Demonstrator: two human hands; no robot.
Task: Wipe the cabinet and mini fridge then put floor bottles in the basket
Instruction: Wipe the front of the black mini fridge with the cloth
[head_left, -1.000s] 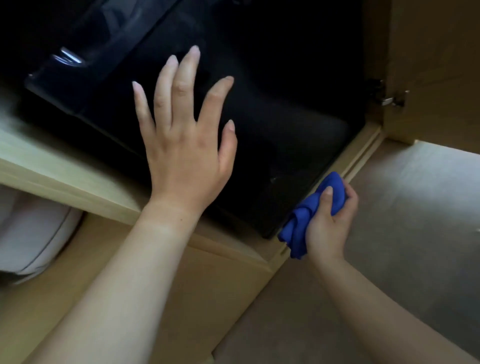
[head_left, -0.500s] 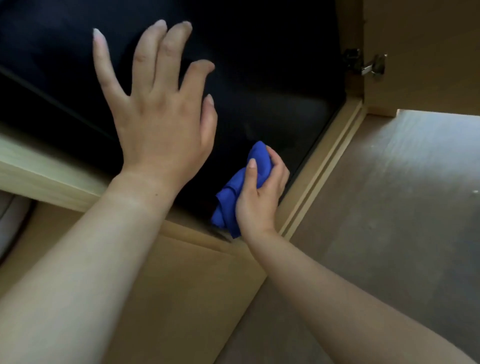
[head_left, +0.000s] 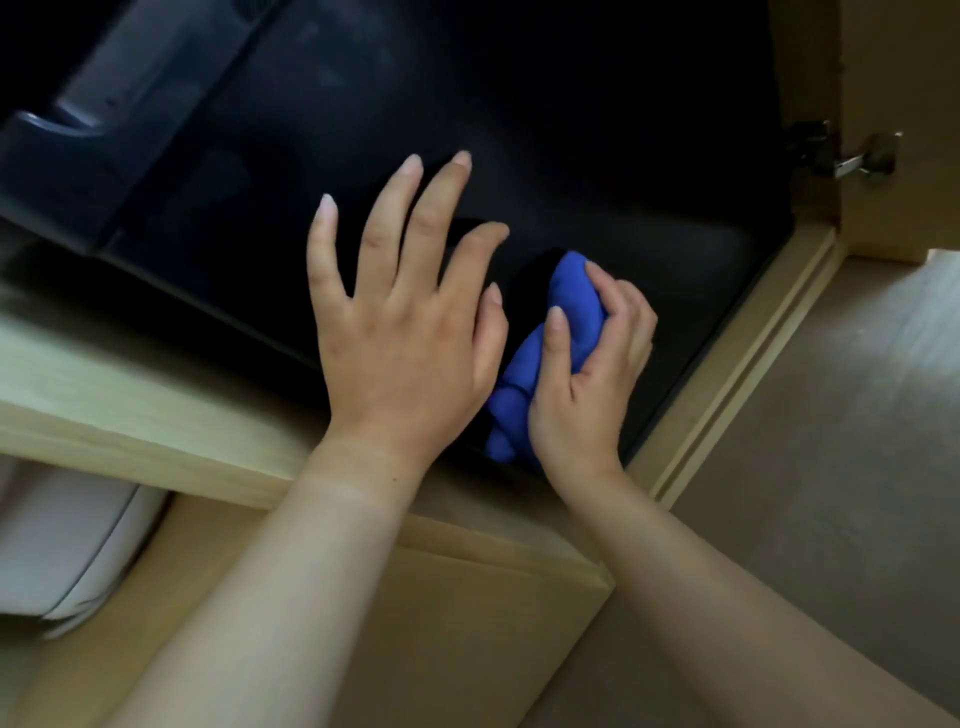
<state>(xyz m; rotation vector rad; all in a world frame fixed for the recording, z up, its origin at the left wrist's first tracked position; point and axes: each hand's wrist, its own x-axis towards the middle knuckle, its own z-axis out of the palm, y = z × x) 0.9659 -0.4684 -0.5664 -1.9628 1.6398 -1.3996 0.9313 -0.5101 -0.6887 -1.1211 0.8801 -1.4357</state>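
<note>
A black mini fridge (head_left: 519, 130) fills the upper part of the view, set inside a light wooden cabinet (head_left: 130, 415). My left hand (head_left: 405, 332) lies flat with its fingers spread on the fridge's black front. Right beside it, my right hand (head_left: 587, 384) is shut on a bunched blue cloth (head_left: 540, 358), which presses against the lower part of the fridge front. No bottles or basket are in sight.
An open wooden cabinet door (head_left: 898, 104) with a metal hinge (head_left: 852, 161) stands at the upper right. Grey-brown floor (head_left: 831, 493) spreads to the right. Something white and padded (head_left: 62, 551) sits in the compartment at the lower left.
My right hand has carried the blue cloth leftward across the fridge front, from its right edge to right beside my left hand. My left hand stays flat on the fridge.
</note>
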